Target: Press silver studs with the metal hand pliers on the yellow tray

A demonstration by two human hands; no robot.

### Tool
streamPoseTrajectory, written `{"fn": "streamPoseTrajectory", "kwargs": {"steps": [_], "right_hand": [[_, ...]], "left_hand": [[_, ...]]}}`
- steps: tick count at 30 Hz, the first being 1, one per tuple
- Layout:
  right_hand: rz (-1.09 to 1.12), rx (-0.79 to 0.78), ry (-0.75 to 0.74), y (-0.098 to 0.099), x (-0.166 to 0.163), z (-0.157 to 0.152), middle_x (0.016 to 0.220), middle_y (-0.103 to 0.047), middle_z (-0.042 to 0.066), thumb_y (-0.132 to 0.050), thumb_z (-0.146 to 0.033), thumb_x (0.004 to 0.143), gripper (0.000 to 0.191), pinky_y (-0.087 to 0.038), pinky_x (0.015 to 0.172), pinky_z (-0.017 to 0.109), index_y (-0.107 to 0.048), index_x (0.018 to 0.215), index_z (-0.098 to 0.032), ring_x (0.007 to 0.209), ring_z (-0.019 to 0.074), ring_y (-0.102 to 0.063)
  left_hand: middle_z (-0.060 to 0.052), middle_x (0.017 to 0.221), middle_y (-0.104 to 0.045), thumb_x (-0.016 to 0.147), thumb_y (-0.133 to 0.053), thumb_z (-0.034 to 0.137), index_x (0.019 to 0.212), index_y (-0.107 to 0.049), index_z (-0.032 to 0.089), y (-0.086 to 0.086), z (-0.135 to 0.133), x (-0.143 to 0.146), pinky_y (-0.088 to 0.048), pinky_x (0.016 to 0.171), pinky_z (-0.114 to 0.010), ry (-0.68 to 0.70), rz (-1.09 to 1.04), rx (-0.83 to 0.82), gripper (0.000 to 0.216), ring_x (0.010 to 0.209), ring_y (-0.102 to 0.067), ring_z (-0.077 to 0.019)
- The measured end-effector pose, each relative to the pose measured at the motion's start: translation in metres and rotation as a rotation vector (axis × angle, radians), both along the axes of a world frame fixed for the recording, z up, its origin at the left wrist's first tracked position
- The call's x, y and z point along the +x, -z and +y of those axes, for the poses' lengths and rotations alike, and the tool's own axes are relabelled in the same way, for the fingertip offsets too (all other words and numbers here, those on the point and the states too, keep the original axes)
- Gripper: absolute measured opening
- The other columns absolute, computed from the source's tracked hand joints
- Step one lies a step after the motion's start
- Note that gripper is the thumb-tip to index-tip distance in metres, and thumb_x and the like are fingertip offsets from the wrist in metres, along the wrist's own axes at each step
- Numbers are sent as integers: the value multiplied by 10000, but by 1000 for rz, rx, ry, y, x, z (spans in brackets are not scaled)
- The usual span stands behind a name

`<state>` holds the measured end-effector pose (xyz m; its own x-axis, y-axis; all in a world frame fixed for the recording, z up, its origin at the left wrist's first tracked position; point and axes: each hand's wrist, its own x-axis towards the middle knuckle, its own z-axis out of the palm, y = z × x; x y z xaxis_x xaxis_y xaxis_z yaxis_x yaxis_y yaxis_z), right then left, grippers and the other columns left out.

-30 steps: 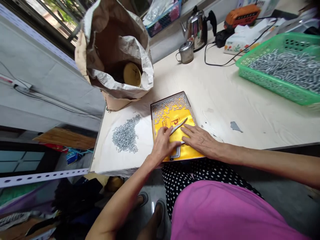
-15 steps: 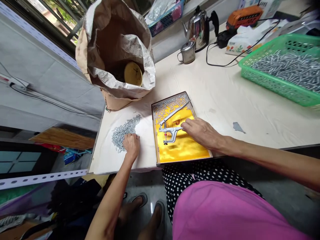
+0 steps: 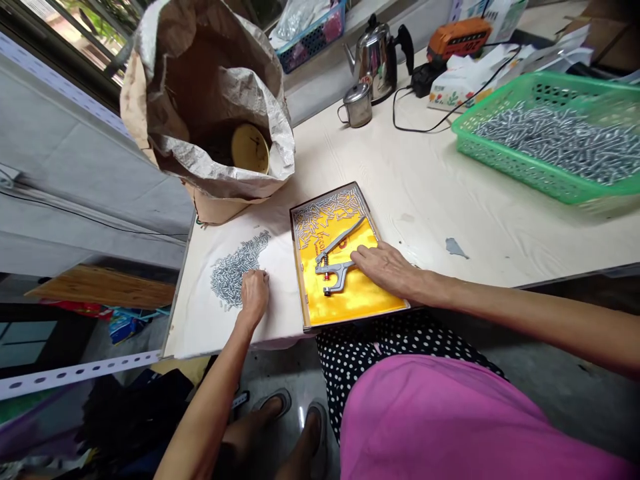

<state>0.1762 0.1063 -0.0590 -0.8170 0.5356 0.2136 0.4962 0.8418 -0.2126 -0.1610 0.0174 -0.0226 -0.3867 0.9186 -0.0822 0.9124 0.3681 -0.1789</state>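
A shallow tray (image 3: 306, 313) lined with yellow cloth lies at the table's near edge, with small metal pieces heaped at its far end. Silver hand pliers (image 3: 336, 261) rest on the yellow lining. My right hand (image 3: 383, 265) lies on the tray with its fingers curled round the pliers' lower handle. My left hand (image 3: 254, 294) is at the near edge of a loose pile of small metal pins (image 3: 234, 268) on the white table left of the tray. Its fingers are curled and pinched into the pins; what they hold is too small to see.
A crumpled brown paper sack (image 3: 210, 100) with a yellow cup (image 3: 250, 148) inside stands behind the pile. A green basket (image 3: 545, 175) of metal pins sits at the right. A kettle (image 3: 376, 57), small metal mug (image 3: 357, 105), black cable and tissue pack are at the back.
My left hand left the tray and moved left to the pin pile, where it stays. The pliers, earlier half covered by both hands, now lie exposed with my right hand on them.
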Motion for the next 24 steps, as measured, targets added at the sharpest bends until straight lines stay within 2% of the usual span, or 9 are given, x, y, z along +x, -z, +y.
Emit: {"fn": "streamPoseTrajectory", "kwargs": {"steps": [3,5,7,9,11,13,17,20,24], "right_hand": [[10,-7,-21,-1,0,0,936,-614,56,-381,-61,967,208,-316,752,341,-534,995,-199,797,206,-545],[40,16,-14,-7,3,0,921,-614,58,-370,-87,992,206,-309,741,335,-546,984,-193,796,203,-536],[65,48,16,-15,7,0,928,-619,65,-365,-105,1013,212,-297,736,334,-559,996,-186,804,200,-530],[65,64,27,-19,11,-1,928,-622,65,-371,-112,1022,212,-285,737,339,-569,1003,-185,798,197,-520],[50,57,1,-17,14,-2,920,-621,52,-377,-112,1027,215,-280,753,344,-575,1001,-191,795,194,-509],[34,46,-23,-11,15,-4,906,-618,42,-389,-115,1029,215,-275,772,350,-583,987,-198,804,195,-500],[2,71,-31,1,11,-9,901,-621,53,-467,-160,1019,174,-260,775,362,-613,934,-204,882,221,-489],[-21,78,-28,1,8,-11,885,-621,60,-520,-180,997,150,-256,758,363,-633,902,-209,920,241,-477],[-27,47,-22,-2,7,-12,893,-619,70,-485,-172,1012,172,-268,766,362,-639,941,-195,928,241,-470]], "left_hand": [[-169,1023,-707,919,-425,149,976,-758,106,-8,1,6,-461,913,-363,-17,-56,37,341,1063,-611,-297],[-141,1001,-719,889,-476,160,938,-752,127,-16,1,17,-477,905,-358,-51,-167,153,282,1041,-634,-283],[-100,930,-729,858,-552,215,913,-737,141,-23,0,36,-511,817,-331,-134,-409,283,207,908,-671,-244],[-55,823,-719,819,-632,292,894,-721,147,-29,-3,62,-514,658,-286,-239,-760,350,185,710,-658,-188],[-21,744,-697,765,-710,335,864,-704,148,-32,-7,92,-478,549,-243,-299,-1066,336,211,594,-612,-142],[3,669,-666,721,-769,338,824,-684,145,-32,-10,119,-442,489,-213,-356,-1212,295,234,523,-575,-112],[16,568,-620,716,-814,327,776,-657,132,-28,-13,146,-396,426,-189,-458,-1324,153,258,429,-511,-81],[26,491,-572,728,-825,345,731,-649,122,-26,-15,148,-355,400,-178,-518,-1336,69,284,377,-461,-66],[25,482,-575,707,-848,350,723,-660,119,-26,-19,149,-355,397,-174,-575,-1326,35,298,370,-465,-66]]}}
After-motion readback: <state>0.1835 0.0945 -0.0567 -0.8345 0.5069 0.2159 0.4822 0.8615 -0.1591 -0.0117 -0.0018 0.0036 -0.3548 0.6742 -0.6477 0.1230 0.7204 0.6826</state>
